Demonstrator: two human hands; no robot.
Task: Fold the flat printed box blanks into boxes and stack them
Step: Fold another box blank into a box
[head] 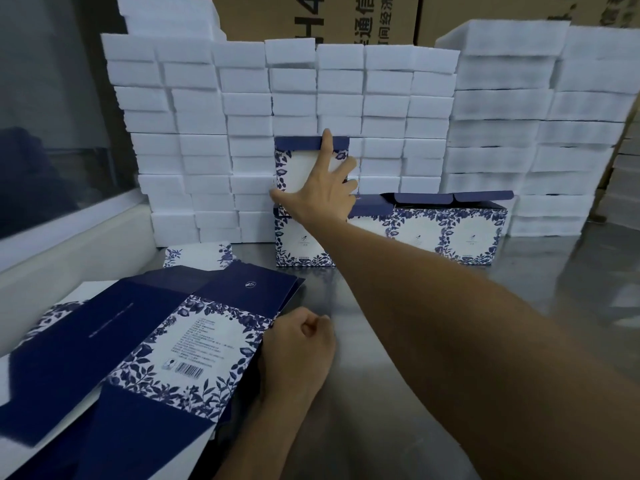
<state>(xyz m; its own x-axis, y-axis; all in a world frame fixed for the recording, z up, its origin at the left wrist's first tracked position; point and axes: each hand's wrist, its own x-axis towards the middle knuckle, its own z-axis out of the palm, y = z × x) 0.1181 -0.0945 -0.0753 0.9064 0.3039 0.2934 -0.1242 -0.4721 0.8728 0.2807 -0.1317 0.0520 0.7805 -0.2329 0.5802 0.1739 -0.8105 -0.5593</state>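
Right hand [320, 188] flat, fingers spread, seating folded box [294, 168] on second tier | bottom row [426, 233] built | left hand [298, 344] pinching next blank [194, 344] | flat pile remains

"通信" and "H4" on cardboard cartons [311, 19] (box print illegible)

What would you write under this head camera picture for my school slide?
Right hand sets a folded box atop the box row while the left hand rests on flat blanks.
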